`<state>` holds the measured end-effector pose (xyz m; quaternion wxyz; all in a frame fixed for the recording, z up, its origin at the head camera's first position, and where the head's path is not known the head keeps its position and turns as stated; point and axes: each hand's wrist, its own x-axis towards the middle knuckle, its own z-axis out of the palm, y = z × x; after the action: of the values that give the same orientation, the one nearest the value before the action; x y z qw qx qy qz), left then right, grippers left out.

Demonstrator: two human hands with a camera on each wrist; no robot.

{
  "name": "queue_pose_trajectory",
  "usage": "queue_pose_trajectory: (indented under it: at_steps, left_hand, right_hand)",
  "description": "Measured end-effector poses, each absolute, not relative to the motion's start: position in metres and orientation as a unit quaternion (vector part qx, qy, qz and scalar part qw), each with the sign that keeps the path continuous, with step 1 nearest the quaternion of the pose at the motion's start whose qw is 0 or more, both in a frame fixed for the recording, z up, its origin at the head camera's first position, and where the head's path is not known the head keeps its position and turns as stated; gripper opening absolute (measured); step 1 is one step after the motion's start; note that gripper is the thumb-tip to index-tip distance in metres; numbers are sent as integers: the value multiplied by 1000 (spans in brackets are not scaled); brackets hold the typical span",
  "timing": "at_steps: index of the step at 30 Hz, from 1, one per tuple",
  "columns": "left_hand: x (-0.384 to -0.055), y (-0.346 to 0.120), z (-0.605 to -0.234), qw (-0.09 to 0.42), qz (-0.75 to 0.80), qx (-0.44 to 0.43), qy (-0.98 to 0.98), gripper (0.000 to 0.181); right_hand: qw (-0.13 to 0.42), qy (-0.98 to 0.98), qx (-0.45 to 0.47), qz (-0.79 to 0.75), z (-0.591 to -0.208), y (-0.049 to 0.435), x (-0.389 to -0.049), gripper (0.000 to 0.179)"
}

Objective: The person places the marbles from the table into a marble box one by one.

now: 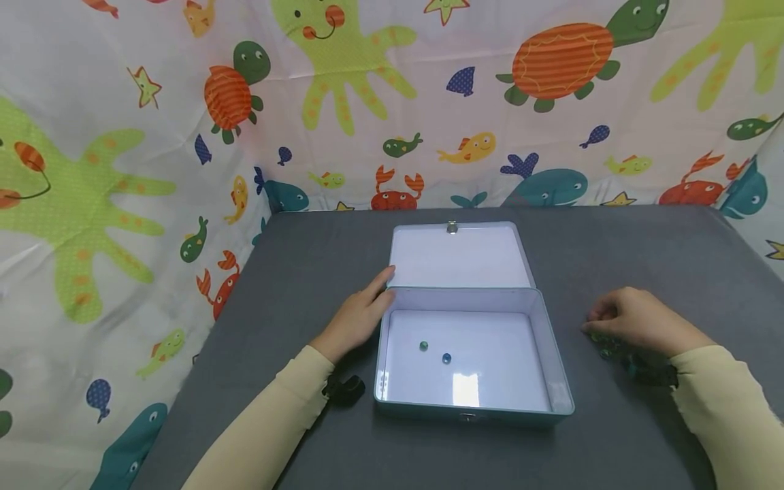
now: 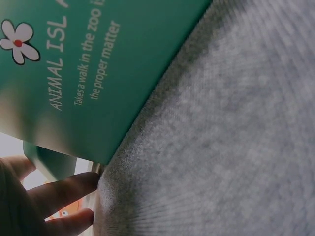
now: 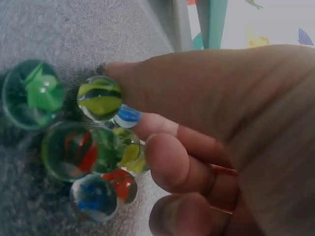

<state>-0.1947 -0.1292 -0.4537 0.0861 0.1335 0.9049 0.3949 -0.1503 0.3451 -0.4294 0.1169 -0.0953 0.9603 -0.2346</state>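
Visible only in the left wrist view: white printed words "ANIMAL ISL" and a white flower with a red centre (image 2: pixel 18 43) on the outer wall of a green, rectangular, metal-looking box (image 2: pixel 133 59). Visible only in the head view: the white, shiny inside of this box, with one small green glass marble (image 1: pixel 424 346) and one small blue glass marble (image 1: pixel 446 358) lying apart on its floor; also the white-lined lid (image 1: pixel 459 255) with a metal clasp (image 1: pixel 452 226), opened back toward the curtain with printed sea animals (image 1: pixel 367 150). Clear only in the right wrist view: the colours of a close group of round, transparent glass marbles (image 3: pixel 69 152), placed on the grey desk (image 1: pixel 306 442), to the right of the box. Smooth and glossy, with green, yellow, red and blue patterns inside. Over this group, the right hand (image 1: pixel 640 316), bent downward, with thumb close against a yellow-striped marble (image 3: pixel 100 98) and fingers curled; cannot tell about a firm pinch on any marble. At the left edge of box and lid, the left hand (image 1: pixel 355 316), touching with rather straight fingers, spread apart.
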Motion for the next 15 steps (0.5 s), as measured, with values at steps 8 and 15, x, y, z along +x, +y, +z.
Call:
queue_pose_trajectory:
  at_steps: [8,15]
  left_hand:
    - [-197,-129,-455,86,390,129,908,59]
    - [-198,-129,-457,86,384,127,911,59]
  right_hand:
    - [113,968,-80,-212,-429,343,-148,27]
    - [113,969,-78,-207,-430,344,-145,29]
